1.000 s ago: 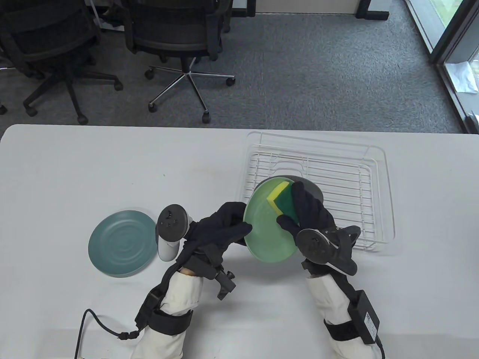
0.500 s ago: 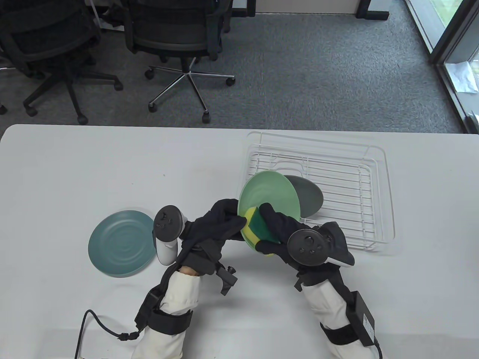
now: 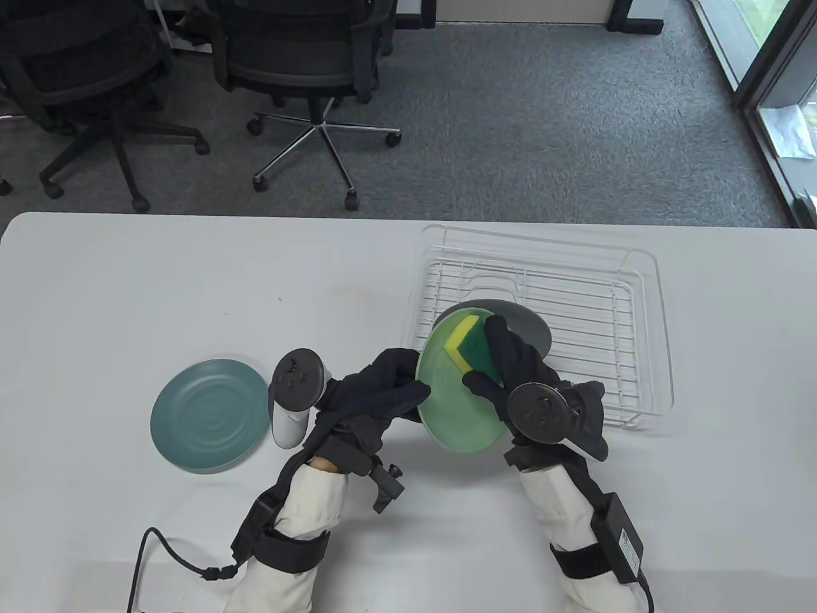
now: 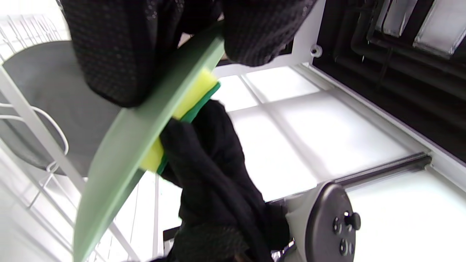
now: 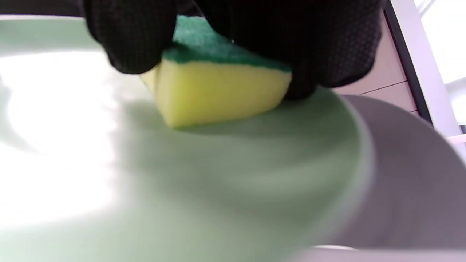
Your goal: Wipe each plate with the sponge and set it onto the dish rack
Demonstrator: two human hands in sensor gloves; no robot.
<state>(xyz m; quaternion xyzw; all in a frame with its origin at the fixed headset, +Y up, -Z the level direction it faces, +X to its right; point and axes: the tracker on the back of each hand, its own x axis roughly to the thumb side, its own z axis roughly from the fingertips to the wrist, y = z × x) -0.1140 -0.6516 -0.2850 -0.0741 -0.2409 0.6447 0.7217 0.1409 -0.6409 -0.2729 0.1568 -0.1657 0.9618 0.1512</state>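
My left hand (image 3: 390,383) grips the left rim of a light green plate (image 3: 454,408), holding it tilted above the table near the rack's front left corner. My right hand (image 3: 504,364) holds a yellow and green sponge (image 3: 469,345) against the plate's upper face. The left wrist view shows the plate (image 4: 120,160) edge-on with the sponge (image 4: 182,105) pressed on it. In the right wrist view the sponge (image 5: 218,87) sits on the green plate (image 5: 218,182) under my fingers. A dark grey plate (image 3: 530,325) lies in the white dish rack (image 3: 638,319). A teal plate (image 3: 207,415) lies flat at the left.
The rack's right and rear sections hold nothing. Office chairs (image 3: 300,57) stand on the carpet beyond the table's far edge. A black cable (image 3: 166,555) trails from my left forearm near the front edge.
The sponge swept from the plate's upper part down to its lower left edge and is back at the upper part. The plate tipped more upright, then returned to its earlier tilt.
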